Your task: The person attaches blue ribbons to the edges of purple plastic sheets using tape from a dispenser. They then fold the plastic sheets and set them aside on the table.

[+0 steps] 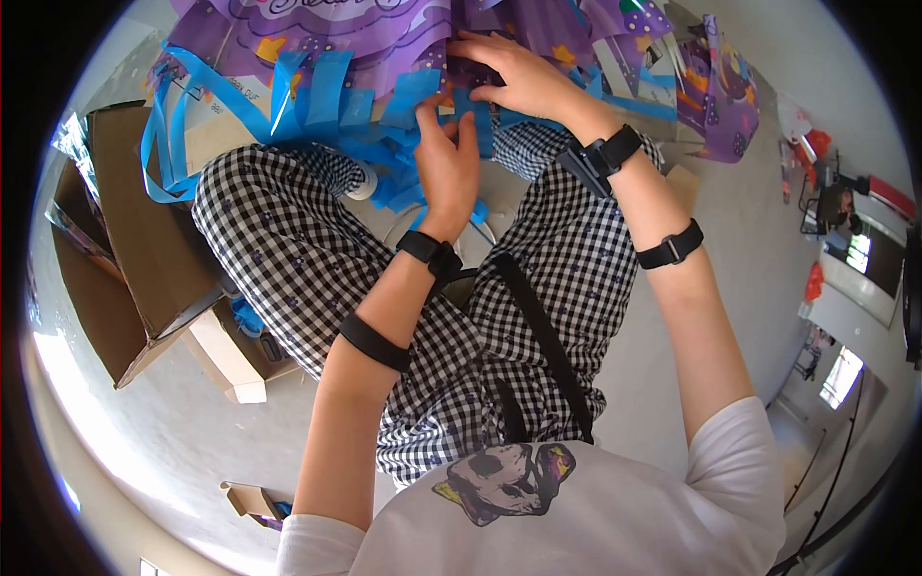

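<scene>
A purple printed plastic sheet [384, 58] with stars and dots lies in front of my knees, with several short blue strips [328, 88] along its near edge. My left hand [448, 178] is at the middle of that edge, its thumb and forefinger apart. Its fingertips touch the lower end of one blue strip [411, 97]. Farther up and to the right, my right hand [528, 84] lies on the sheet with fingers stretched out and thumb apart. The sheet's folds hide some of its fingertips.
A long blue ribbon [152, 144] loops at the left. Beside my left knee stands an open brown cardboard box [144, 221], with a smaller box [226, 350] below it. More purple printed plastic [720, 106] lies at the right. A small carton [250, 501] sits on the grey floor [653, 355].
</scene>
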`<act>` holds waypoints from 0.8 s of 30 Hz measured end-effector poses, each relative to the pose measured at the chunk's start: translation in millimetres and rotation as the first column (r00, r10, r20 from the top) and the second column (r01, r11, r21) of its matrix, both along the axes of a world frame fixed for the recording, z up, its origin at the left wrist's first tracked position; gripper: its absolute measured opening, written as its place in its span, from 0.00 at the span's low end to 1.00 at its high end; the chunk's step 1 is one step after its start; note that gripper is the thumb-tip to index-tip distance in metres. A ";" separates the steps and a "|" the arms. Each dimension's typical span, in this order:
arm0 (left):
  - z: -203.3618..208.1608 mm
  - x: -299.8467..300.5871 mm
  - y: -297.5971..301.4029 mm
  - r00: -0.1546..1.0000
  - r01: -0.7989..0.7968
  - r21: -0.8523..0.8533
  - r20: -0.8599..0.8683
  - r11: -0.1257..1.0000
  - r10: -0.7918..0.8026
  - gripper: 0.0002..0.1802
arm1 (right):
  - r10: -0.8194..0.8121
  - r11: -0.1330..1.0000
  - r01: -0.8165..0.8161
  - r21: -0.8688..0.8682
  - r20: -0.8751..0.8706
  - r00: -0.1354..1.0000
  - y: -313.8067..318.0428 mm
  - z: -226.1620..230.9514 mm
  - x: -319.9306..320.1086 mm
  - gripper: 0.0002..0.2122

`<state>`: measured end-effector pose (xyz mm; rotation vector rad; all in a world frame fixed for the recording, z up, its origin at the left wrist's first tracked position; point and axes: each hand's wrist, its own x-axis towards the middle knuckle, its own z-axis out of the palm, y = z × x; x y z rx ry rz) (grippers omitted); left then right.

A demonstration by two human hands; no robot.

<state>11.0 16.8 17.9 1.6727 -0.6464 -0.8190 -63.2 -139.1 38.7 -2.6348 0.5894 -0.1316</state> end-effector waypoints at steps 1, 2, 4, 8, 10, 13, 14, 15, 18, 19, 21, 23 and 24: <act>-0.7 0.0 0.0 1.000 0.004 0.001 0.010 1.000 -0.004 0.19 | 0.013 1.000 -0.013 0.016 0.010 1.000 -0.3 0.5 0.3 0.31; -1.4 0.0 -0.5 1.000 0.005 0.002 0.009 1.000 -0.005 0.19 | 0.013 1.000 -0.013 0.017 0.009 1.000 -0.8 1.1 0.5 0.31; -2.3 -0.4 -1.9 1.000 0.005 -0.008 -0.027 1.000 -0.005 0.24 | 0.024 0.999 -0.024 0.036 0.015 1.000 -2.5 1.5 -0.1 0.31; -1.9 -0.1 -2.5 1.000 0.018 0.001 0.011 1.000 -0.018 0.25 | 0.043 0.999 -0.043 0.031 0.013 0.999 -6.9 0.9 1.0 0.32; -1.1 -0.3 -2.1 1.000 0.019 0.002 0.007 1.000 -0.019 0.25 | 0.066 0.998 -0.066 0.003 0.032 0.997 -8.6 1.4 1.4 0.28; -1.3 -0.9 -3.3 1.000 0.003 -0.025 0.007 1.000 -0.003 0.25 | 0.075 0.997 -0.075 0.016 0.004 0.997 -10.4 3.0 2.4 0.31; -1.8 -0.7 -3.6 1.000 -0.003 -0.033 0.007 0.999 0.003 0.25 | 0.081 0.997 -0.081 0.008 0.003 0.997 -11.0 4.2 3.0 0.31; -2.1 -0.3 -2.6 1.000 0.002 -0.026 0.001 1.000 -0.002 0.25 | 0.075 0.997 -0.075 0.011 -0.009 0.997 -9.9 5.2 2.8 0.31; -3.9 1.2 0.2 1.000 0.010 0.011 0.016 1.000 -0.010 0.24 | 0.078 0.996 -0.078 0.045 -0.017 0.997 -7.4 10.7 7.0 0.31; -3.1 1.5 0.5 0.999 0.020 0.042 0.034 0.999 -0.022 0.22 | 0.077 0.996 -0.075 0.043 -0.028 0.997 -7.6 11.9 6.5 0.31; -2.1 1.5 0.7 0.999 0.022 0.049 0.033 0.999 -0.024 0.22 | 0.076 0.996 -0.075 0.040 -0.038 0.996 -7.6 12.9 6.5 0.31; -0.3 1.2 0.0 0.999 0.026 0.057 0.032 0.998 -0.027 0.22 | 0.074 0.997 -0.074 0.009 -0.019 0.997 -7.6 11.6 5.7 0.30; 0.4 1.1 -0.2 0.999 0.029 0.060 0.028 0.998 -0.031 0.22 | 0.074 0.997 -0.074 0.008 -0.020 0.997 -8.2 11.1 5.1 0.30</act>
